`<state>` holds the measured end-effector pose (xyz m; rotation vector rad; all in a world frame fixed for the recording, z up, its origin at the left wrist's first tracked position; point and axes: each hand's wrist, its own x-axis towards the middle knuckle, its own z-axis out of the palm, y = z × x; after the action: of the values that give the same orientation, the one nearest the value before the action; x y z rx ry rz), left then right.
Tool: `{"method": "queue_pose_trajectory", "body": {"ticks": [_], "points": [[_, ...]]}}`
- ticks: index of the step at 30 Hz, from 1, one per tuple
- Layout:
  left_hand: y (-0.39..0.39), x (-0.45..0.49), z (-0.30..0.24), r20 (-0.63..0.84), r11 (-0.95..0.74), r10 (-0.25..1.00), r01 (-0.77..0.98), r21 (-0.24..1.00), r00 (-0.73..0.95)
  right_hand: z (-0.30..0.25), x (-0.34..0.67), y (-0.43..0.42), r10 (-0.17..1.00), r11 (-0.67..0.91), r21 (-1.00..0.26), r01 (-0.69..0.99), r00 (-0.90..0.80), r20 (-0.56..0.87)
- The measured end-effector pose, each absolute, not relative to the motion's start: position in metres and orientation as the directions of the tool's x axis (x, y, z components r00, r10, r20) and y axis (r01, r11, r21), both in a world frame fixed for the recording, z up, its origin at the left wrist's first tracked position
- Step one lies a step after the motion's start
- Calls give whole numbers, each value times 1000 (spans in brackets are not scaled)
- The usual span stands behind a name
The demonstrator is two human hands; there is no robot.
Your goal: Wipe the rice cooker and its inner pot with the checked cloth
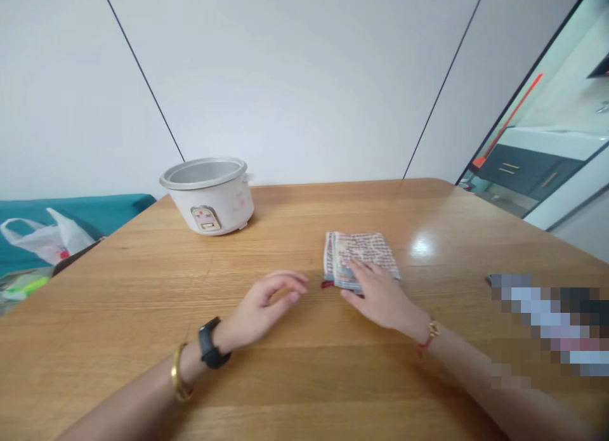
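A folded cloth (366,247) with a reddish-brown and white pattern and a small dark red loop at its corner lies on the wooden table. My right hand (378,295) rests on its near part, fingers outstretched, covering some of the fabric. To the left of the cloth, my left hand (266,304) hovers close above the tabletop with its fingers loosely curved and nothing in them. Thumb and fingertips on that hand are apart.
At the table's (295,390) back left stands a white rice cooker (223,206) without a lid. A pixelated flat item (552,320) lies at the right. Beyond the left edge, a plastic bag (52,238) sits on a teal sofa (118,206). Behind is a pale wall.
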<state>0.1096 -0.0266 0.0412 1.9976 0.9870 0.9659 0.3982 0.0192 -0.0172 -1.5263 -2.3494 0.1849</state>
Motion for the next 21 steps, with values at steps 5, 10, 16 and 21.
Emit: {"method": "queue_pose_trajectory", "body": {"ticks": [5, 10, 16, 21], "points": [[20, 165, 17, 228, -468, 858, 514, 719, 461, 2, 332, -3, 786, 568, -667, 483, -558, 266], [55, 122, -6, 87, -381, 923, 852, 360, 375, -9, 368, -20, 816, 545, -699, 463, -483, 317], [73, 6, -9, 86, -184, 982, 961, 204, 170, -25, 405, -27, 873, 463, -722, 514, -404, 272], [58, -81, -7, 114, -126, 988, 969, 214, 103, -18, 402, -40, 844, 471, -704, 531, -504, 185]]}}
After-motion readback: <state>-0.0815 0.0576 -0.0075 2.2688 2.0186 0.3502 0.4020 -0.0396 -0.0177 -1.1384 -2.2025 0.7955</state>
